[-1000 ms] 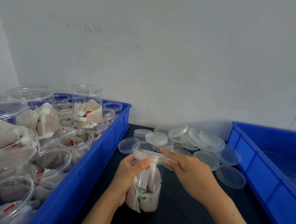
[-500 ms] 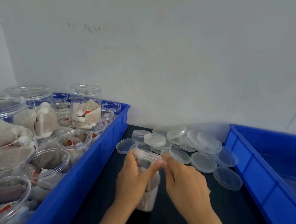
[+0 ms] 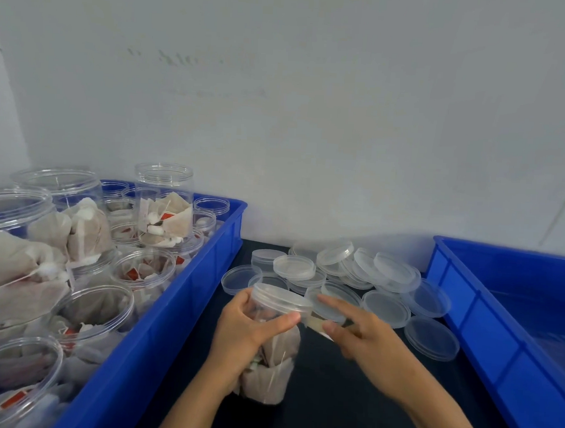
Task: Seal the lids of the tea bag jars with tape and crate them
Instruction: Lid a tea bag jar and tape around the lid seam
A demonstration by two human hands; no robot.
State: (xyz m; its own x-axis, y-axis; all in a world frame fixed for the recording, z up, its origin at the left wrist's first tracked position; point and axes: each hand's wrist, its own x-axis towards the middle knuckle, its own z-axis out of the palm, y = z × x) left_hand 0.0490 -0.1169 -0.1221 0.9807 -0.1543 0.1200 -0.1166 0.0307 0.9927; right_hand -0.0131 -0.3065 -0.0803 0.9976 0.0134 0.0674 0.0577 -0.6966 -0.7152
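Observation:
A clear jar [image 3: 274, 373] of tea bags stands on the dark table [image 3: 330, 406] between two blue crates, with a clear lid [image 3: 281, 297] on top. My left hand [image 3: 245, 336] grips the jar just under the lid, thumb across its front. Just to the right of the lid, my right hand [image 3: 366, 336] pinches a pale strip, apparently tape [image 3: 314, 323], between thumb and forefinger. The strip reaches toward the lid's rim.
The blue crate on the left [image 3: 178, 306] is packed with several open jars of tea bags [image 3: 147, 269]. Another blue crate [image 3: 497, 330] stands on the right, its floor bare where visible. Several loose clear lids [image 3: 385, 278] lie heaped behind the jar, against the white wall.
My left hand has shifted on the jar, thumb now lower across the front. My right hand has drawn away from the lid to the right, the pale strip between its fingers.

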